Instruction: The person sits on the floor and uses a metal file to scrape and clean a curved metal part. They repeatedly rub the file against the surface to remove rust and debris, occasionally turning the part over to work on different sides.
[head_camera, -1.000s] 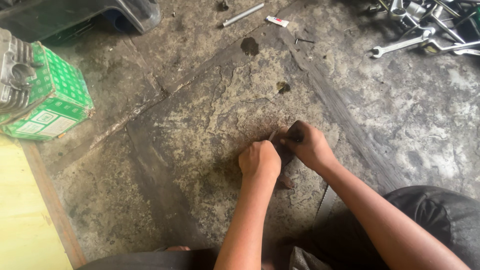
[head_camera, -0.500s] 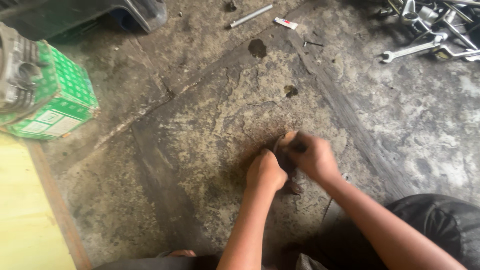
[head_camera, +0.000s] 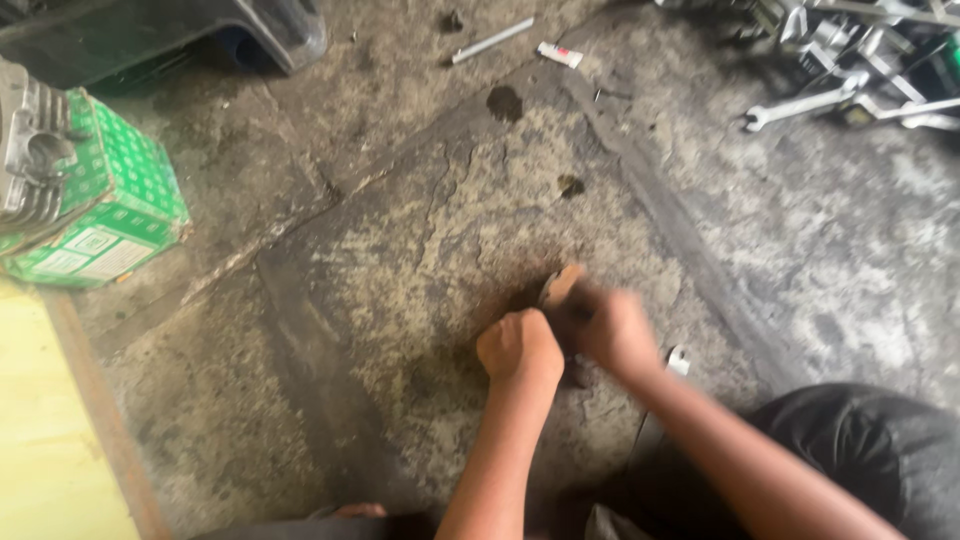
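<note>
Your left hand is curled into a tight fist, knuckles up, pressed down against the stained concrete floor; what it grips is hidden inside the fist. Your right hand sits just beside it on the right, touching or nearly touching, and it is blurred, so you cannot tell exactly how its fingers lie, though they seem closed around the same small dark part. That part shows only at the far edge of your hands: a small brownish-dark piece with a pale rounded tip poking out toward the far side, lying low on the floor in the middle of a dark oily patch. Its shape is too smeared to make out further.

Just right of your right wrist a small pale metal piece lies on the floor. Your dark-trousered knee fills the near right corner.

Farther out, on the far left, a green and white cardboard box stands tilted on the floor, and a grey finned metal engine part rests on its left side, partly sticking out over it. A pale yellow board covers the near left corner. At the far side a thin metal rod and a small white tube lie near each other. In the far right corner a heap of wrenches and other steel tools lies jumbled, one open-ended wrench pointing left out of the pile.
</note>
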